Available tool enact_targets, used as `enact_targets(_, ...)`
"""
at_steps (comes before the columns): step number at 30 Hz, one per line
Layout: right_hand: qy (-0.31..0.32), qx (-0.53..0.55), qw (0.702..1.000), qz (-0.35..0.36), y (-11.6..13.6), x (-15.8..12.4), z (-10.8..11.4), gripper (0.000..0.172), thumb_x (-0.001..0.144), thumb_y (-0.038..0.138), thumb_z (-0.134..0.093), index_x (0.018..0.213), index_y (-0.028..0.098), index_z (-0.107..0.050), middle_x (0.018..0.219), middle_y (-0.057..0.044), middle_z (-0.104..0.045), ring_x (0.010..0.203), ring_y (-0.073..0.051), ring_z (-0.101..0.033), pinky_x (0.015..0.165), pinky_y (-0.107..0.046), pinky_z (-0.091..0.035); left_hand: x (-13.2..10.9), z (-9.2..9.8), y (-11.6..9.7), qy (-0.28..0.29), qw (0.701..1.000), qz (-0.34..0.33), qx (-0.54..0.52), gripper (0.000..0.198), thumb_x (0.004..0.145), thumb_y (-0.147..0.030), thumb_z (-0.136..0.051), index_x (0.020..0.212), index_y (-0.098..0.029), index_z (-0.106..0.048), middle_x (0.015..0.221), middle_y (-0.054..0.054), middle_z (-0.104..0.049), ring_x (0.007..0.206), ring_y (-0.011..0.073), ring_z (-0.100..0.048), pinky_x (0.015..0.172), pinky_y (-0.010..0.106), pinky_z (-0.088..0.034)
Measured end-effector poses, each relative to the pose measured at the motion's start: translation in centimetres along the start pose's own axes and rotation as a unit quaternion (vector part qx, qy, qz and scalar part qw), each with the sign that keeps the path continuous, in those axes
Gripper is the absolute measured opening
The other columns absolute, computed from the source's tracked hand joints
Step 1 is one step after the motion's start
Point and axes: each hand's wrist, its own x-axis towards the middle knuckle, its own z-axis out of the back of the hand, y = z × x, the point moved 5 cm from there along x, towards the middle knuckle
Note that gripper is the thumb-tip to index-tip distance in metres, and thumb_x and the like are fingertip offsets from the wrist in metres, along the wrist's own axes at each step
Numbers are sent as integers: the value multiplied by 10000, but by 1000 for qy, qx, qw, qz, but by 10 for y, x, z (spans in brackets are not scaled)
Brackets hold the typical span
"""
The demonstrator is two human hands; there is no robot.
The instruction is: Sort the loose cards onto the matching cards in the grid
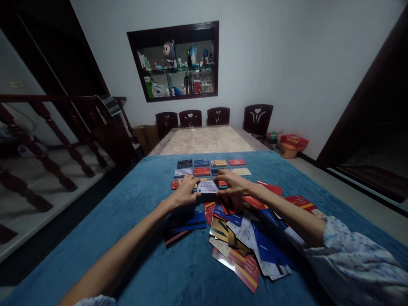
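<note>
Both my hands reach forward over a blue cloth (153,255) that covers the near part of a long table. My left hand (185,191) and my right hand (231,182) pinch a pale card (207,187) between them, one at each end. Beyond the card, several cards (202,171) lie in neat rows, dark, blue, red and yellow. Under my right forearm sprawls a loose heap of cards (245,238). A short dark stack of cards (185,223) lies by my left wrist.
Past the cloth the bare marble tabletop (204,140) runs to several dark chairs (257,119) at the wall. A wall niche (178,63) holds bottles and a plush toy. A wooden stair railing (57,127) stands at left, an orange basin (291,144) at right.
</note>
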Motion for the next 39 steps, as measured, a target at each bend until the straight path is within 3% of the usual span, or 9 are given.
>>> enact_targets(8,27,-8,1000,2,15,45,5,293,744,405,-756,879,147,-724,946,-95,-601,914,-232,-555,813,-311,-435,4,8,38,-1,999,40,33,460,799,-232,-648,1252,-172,-589,1290,131,-562,1261,319,-452,1050,493,-349)
enact_targets(18,66,-75,995,7,19,97,-2,261,780,374,-737,928,159,-728,985,-107,-643,952,-247,-564,831,-302,-418,13,25,78,-16,996,70,53,438,782,-265,-633,1217,-221,-625,1228,111,-601,1200,316,-487,993,464,-391)
enact_targets(24,94,-92,991,-18,20,124,-5,242,795,341,-720,962,166,-735,1034,-113,-659,1005,-257,-582,844,-290,-422,23,33,98,-4,992,95,85,465,780,-237,-595,1244,-204,-611,1299,129,-580,1238,326,-484,989,477,-416)
enact_targets(29,123,-106,985,-57,14,141,-14,272,802,323,-710,1031,179,-742,1137,-131,-649,1066,-276,-579,815,-278,-432,33,31,110,24,988,118,101,465,794,-238,-590,1257,-198,-604,1327,138,-562,1269,327,-483,995,482,-436)
enact_targets(39,144,-115,977,-109,-8,161,-33,354,789,429,-710,1091,243,-716,1221,-124,-636,1150,-318,-541,811,-329,-471,54,21,130,27,986,132,97,420,784,-226,-604,1198,-167,-641,1238,126,-605,1173,287,-560,947,363,-485)
